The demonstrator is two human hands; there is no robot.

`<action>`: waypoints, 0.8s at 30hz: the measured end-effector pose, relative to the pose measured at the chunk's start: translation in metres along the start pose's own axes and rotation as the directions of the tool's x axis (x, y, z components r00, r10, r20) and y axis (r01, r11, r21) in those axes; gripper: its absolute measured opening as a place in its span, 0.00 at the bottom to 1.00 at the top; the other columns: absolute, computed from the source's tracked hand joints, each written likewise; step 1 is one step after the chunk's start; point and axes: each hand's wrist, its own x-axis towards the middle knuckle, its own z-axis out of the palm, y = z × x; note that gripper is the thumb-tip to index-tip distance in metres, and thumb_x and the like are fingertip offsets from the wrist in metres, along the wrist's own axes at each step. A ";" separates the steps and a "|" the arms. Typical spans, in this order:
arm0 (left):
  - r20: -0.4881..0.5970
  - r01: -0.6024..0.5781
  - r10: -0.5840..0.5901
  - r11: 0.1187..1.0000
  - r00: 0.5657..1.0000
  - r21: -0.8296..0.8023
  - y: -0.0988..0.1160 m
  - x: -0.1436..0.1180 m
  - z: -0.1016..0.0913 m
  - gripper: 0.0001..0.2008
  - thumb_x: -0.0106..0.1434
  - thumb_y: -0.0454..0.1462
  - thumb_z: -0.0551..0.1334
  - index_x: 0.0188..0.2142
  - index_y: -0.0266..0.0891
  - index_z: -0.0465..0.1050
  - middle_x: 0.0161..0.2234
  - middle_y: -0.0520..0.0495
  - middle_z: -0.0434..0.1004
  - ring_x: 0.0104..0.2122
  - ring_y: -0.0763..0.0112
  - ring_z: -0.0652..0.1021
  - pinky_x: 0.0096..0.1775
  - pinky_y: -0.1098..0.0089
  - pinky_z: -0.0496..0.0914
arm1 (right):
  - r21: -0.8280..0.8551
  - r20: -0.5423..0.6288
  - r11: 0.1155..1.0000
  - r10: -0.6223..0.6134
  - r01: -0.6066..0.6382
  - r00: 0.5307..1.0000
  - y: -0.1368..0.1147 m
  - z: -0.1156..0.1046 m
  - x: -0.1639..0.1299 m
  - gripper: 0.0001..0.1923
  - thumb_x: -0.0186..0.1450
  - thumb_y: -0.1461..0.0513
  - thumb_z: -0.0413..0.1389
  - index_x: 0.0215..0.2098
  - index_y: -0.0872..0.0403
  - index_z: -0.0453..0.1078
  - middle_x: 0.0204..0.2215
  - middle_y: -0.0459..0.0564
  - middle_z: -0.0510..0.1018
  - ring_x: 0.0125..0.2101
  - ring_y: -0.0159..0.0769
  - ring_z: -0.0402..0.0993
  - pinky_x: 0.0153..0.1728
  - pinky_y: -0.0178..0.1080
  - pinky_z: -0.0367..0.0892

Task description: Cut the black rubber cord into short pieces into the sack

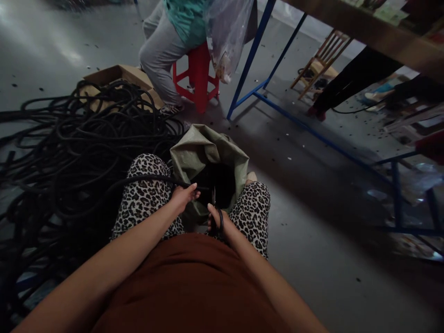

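Note:
I sit with an open grey-green sack (208, 148) between my knees. My left hand (183, 195) grips a black cord (145, 179) that runs from the pile on my left across my knee to the sack's mouth. My right hand (218, 221) holds black-handled scissors (214, 208), blades pointing up at the cord just above the sack's dark opening. The inside of the sack is too dark to see.
A big tangle of black cord (62, 152) covers the floor at left, with a cardboard box (118, 76) behind it. Another person (169, 41) sits on a red stool (197, 76) ahead. A blue-framed table (263, 83) stands to the right, a wooden chair (321, 60) beyond.

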 end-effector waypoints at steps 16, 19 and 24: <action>0.041 0.032 -0.032 0.999 0.999 0.004 -0.003 -0.003 0.003 0.07 0.56 0.32 0.66 0.30 0.31 0.68 0.22 0.46 0.74 0.23 0.70 0.77 0.29 0.69 0.74 | -0.136 0.073 0.986 -0.083 0.092 0.994 0.009 0.000 0.011 0.26 0.64 0.44 0.50 0.32 0.60 0.69 0.17 0.48 0.71 0.14 0.30 0.68 0.17 0.31 0.63; 0.045 0.054 -0.055 0.998 0.997 0.020 -0.004 -0.004 0.004 0.07 0.55 0.32 0.66 0.30 0.31 0.68 0.23 0.44 0.75 0.23 0.69 0.77 0.28 0.69 0.73 | -0.136 0.074 0.987 -0.073 0.083 0.995 0.007 0.001 0.010 0.25 0.65 0.45 0.50 0.33 0.61 0.68 0.17 0.48 0.70 0.14 0.31 0.68 0.16 0.32 0.63; 0.051 0.060 -0.062 0.997 0.997 0.044 -0.007 -0.005 0.003 0.09 0.54 0.33 0.68 0.29 0.31 0.68 0.23 0.43 0.75 0.23 0.69 0.77 0.28 0.70 0.73 | -0.075 0.054 0.992 -0.096 0.100 0.994 0.009 0.003 0.013 0.26 0.63 0.43 0.50 0.34 0.60 0.67 0.16 0.46 0.70 0.14 0.29 0.67 0.16 0.31 0.64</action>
